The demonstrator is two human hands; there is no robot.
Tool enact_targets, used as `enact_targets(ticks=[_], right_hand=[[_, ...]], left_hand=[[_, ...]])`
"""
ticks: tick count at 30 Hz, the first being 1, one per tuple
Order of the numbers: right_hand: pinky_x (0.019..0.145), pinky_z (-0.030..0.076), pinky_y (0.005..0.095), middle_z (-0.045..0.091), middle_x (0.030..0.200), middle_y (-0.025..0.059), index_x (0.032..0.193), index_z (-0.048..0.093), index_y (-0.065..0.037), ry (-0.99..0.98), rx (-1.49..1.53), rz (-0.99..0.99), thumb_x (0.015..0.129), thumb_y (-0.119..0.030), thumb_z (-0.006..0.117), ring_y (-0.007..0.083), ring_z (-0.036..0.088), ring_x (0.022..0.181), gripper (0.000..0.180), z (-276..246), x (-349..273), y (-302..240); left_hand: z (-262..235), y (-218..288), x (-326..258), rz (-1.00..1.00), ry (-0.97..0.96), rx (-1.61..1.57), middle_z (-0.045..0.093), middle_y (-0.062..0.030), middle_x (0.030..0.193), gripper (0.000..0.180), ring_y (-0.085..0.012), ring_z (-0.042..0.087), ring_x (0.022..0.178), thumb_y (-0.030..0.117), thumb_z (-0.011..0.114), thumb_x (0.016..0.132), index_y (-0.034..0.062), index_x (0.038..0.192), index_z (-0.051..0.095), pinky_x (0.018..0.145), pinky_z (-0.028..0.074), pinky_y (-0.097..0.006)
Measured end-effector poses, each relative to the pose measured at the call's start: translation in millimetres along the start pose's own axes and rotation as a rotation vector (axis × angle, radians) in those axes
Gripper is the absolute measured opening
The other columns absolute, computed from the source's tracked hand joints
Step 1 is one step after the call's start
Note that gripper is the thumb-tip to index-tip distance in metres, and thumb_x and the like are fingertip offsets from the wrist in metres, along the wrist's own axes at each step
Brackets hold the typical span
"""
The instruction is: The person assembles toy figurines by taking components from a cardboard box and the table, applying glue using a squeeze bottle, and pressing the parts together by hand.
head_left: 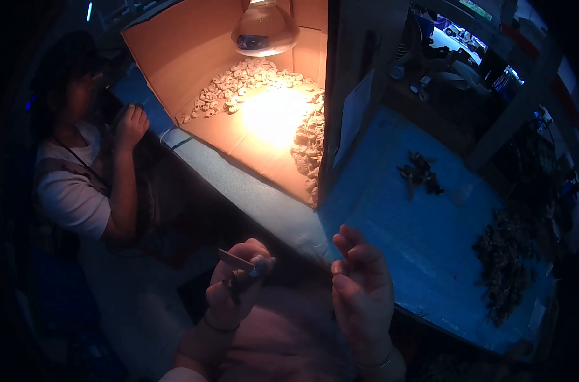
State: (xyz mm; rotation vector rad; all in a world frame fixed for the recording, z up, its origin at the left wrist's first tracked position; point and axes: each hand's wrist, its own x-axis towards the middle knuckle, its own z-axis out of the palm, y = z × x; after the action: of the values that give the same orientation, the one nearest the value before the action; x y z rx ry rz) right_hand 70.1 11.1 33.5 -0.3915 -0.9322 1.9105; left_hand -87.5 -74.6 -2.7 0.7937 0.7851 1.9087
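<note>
My left hand [233, 286] is closed in front of my body. Between its fingers is a small dark piece with a pale, shiny end [259, 264]. A flat brownish strip [236, 260] sticks out of the same grip toward the left; its kind is unclear in the dim light. To the right, level with it and apart from it, my right hand [364, 286] is raised with its fingers curled and the thumb close to a fingertip. Whatever may be between those fingertips is too small to make out.
Ahead stands an open cardboard box [168, 48] under a glowing bulb [265, 28], with many small pale rounded pieces [226, 89] inside. A blue-covered table [391, 235] at right carries dark piles [506, 267]. Another person [79, 172] is at left, one hand raised.
</note>
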Motion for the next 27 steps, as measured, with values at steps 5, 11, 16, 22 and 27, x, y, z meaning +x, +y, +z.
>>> enact_targets(ticks=[5,11,16,22,27], right_hand=[[0.081,0.041,0.0256,0.042,0.126,0.0124,0.101,0.055,-0.005,0.032,0.000,-0.009,0.074,0.014,0.052,0.0179,0.044,0.112,0.033,-1,-6,-1],[0.065,0.046,0.0231,0.058,0.096,0.0094,0.091,0.058,-0.003,-0.193,-0.643,-0.038,0.085,0.005,0.048,0.0133,0.057,0.074,0.015,-32,-26,2],[0.057,0.048,0.0276,0.061,0.087,0.0127,0.097,0.059,-0.003,0.001,-1.101,0.070,0.088,-0.004,0.049,0.0152,0.060,0.064,0.013,-104,-62,53],[0.084,0.044,0.0441,0.058,0.107,0.0193,0.110,0.055,-0.006,0.004,-1.797,0.338,0.092,-0.021,0.036,0.0389,0.054,0.098,0.030,-214,-79,143],[0.093,0.037,0.0438,0.051,0.120,0.0170,0.122,0.049,-0.005,0.004,-1.316,0.151,0.093,-0.028,0.037,0.0352,0.050,0.108,0.038,-230,-79,186]], left_hand=[[2,-2,-2,-0.005,0.008,-0.025,0.051,-0.0093,0.094,0.067,-0.0134,0.050,0.086,0.053,0.060,0.070,-0.0046,0.104,0.052,0.077,0.040,-0.024],[3,-6,-3,0.012,0.004,-0.055,0.050,-0.0089,0.091,0.062,-0.0138,0.050,0.084,0.048,0.059,0.071,-0.0048,0.102,0.053,0.076,0.040,-0.024],[13,-6,-2,-0.027,-0.030,0.004,0.049,-0.0073,0.092,0.066,-0.0117,0.049,0.082,0.054,0.060,0.071,-0.0045,0.102,0.052,0.075,0.039,-0.022],[34,-16,7,-0.041,-0.222,0.140,0.048,-0.0072,0.095,0.071,-0.0117,0.049,0.085,0.054,0.064,0.072,-0.0054,0.108,0.050,0.076,0.040,-0.023],[68,-39,30,0.156,-0.501,0.718,0.051,-0.0085,0.092,0.065,-0.0161,0.050,0.089,0.046,0.072,0.067,-0.0032,0.106,0.054,0.077,0.041,-0.028]])
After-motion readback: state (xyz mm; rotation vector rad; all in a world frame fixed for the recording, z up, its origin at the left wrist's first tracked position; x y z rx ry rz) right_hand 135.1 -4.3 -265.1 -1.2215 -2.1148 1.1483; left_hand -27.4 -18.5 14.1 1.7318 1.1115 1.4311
